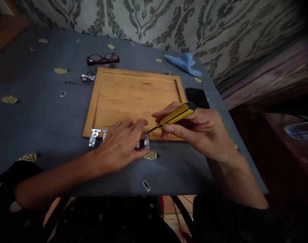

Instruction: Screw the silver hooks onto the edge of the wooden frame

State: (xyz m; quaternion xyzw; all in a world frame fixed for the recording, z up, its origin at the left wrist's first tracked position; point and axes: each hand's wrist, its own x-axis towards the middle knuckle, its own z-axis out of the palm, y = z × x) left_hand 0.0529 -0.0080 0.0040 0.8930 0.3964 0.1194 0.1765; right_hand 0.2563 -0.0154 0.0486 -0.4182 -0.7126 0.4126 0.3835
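A yellow-and-black screwdriver [177, 114] is gripped in my right hand [206, 131]. Its thin shaft slants down to the left, and the tip meets a metal hinge [146, 141] on the near edge of a wooden panel [136, 92]. My left hand [120, 143] lies over that same edge, its index finger and thumb on either side of the hinge, holding it. Part of the hinge is hidden behind those fingers. At the panel's near left corner sits another metal hinge [93, 138], partly covered by my left hand.
Past the panel lie eyeglasses [102, 59] and a blue cloth [185, 63]. A loose hinge [87, 78] and small screws [69, 82] lie to its left. A black phone [197, 97] rests at its right. The blue tablecloth [50, 125] reaches the patterned wall [141, 20].
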